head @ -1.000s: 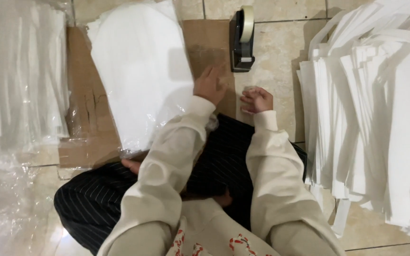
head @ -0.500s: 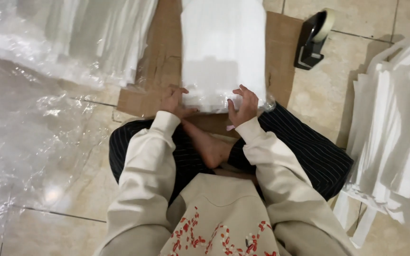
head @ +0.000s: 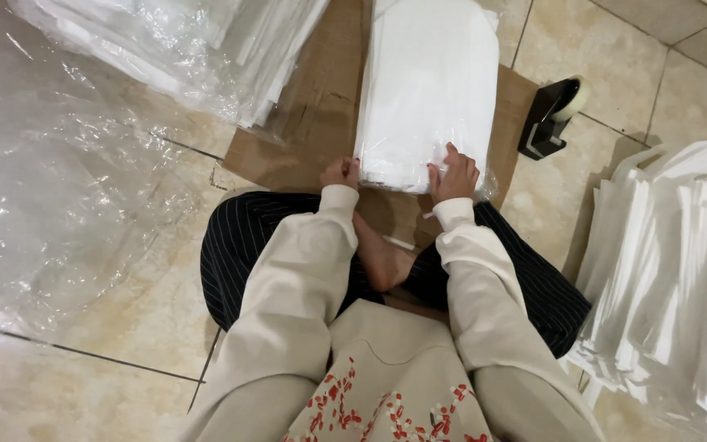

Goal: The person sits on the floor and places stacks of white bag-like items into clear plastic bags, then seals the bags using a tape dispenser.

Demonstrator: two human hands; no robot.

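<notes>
Your left hand (head: 339, 173) and right hand (head: 454, 174) both pinch the near end of the white bag stack (head: 427, 90); it probably runs lengthwise away along the cardboard (head: 304, 139).

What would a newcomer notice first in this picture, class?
First, the white packet in clear wrap lying on brown cardboard at top centre, with the left hand and right hand on its near edge. Then the stack of white bags at right, and the black tape dispenser beside the cardboard.

packet (head: 427, 90): glossy plastic film | cardboard (head: 312, 123): matt | floor (head: 108, 360): glossy tile
</notes>
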